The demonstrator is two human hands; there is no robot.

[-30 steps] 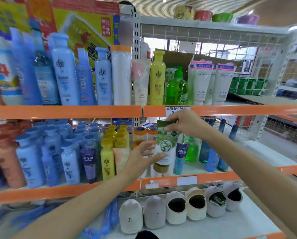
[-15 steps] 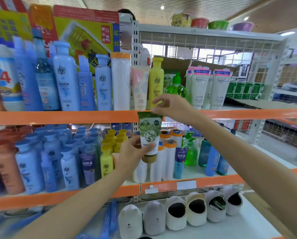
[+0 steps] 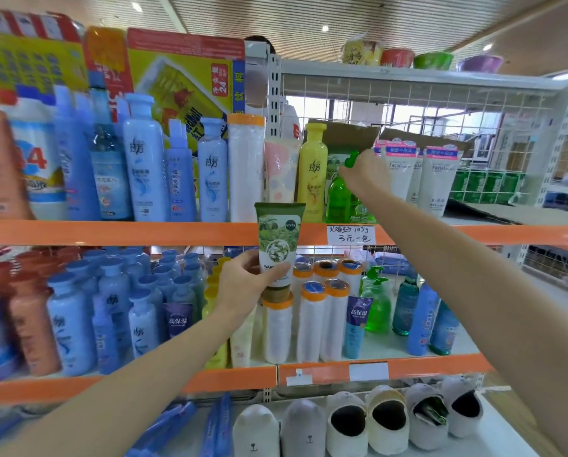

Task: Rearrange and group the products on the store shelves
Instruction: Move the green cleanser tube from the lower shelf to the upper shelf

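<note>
1. The right hand (image 3: 363,179) has left the green tube (image 3: 278,245) and reached up to the green pump bottle (image 3: 341,196) on the upper shelf (image 3: 111,232); its grip is unclear.
2. The left hand (image 3: 246,285) alone now grasps the tube, before that shelf's front edge.

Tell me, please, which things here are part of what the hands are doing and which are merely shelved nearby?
In hand:
- green tea-print tube, in the left hand grip
- green pump bottle, reached by the right hand

Merely shelved:
- yellow bottle
- white slippers
- white facial tubes
</note>
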